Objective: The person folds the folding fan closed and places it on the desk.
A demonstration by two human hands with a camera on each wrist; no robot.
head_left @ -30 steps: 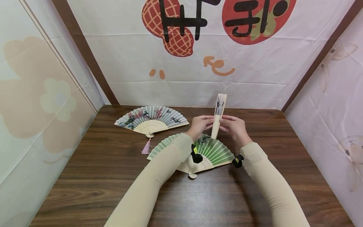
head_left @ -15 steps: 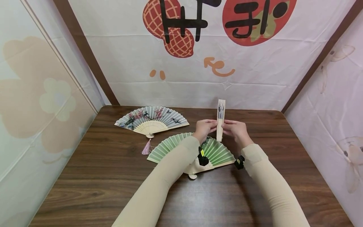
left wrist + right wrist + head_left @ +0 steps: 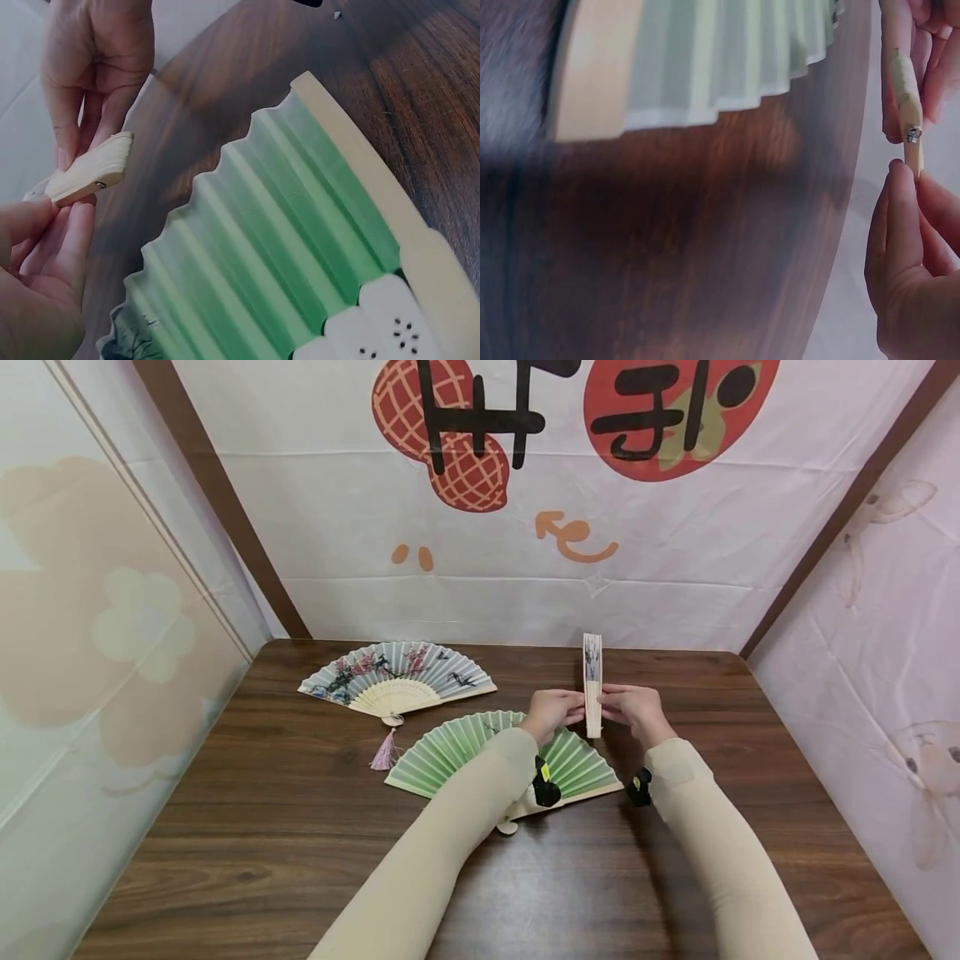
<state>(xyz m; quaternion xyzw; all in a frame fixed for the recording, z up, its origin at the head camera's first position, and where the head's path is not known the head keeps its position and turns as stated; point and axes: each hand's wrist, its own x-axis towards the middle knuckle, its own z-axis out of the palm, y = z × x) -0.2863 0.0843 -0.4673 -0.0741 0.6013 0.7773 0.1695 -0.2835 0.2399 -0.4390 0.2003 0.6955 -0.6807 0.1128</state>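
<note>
Both hands, left hand [image 3: 553, 708] and right hand [image 3: 633, 708], now pinch the fully folded cream bamboo fan [image 3: 592, 683] upright, its leaning top swung to 12 o'clock, above the open green pleated fan [image 3: 465, 745].

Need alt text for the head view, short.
Both hands, left hand and right hand, pinch a closed folding fan upright above a wooden table. An open green fan lies beneath them, an open blue floral fan farther left.
</note>
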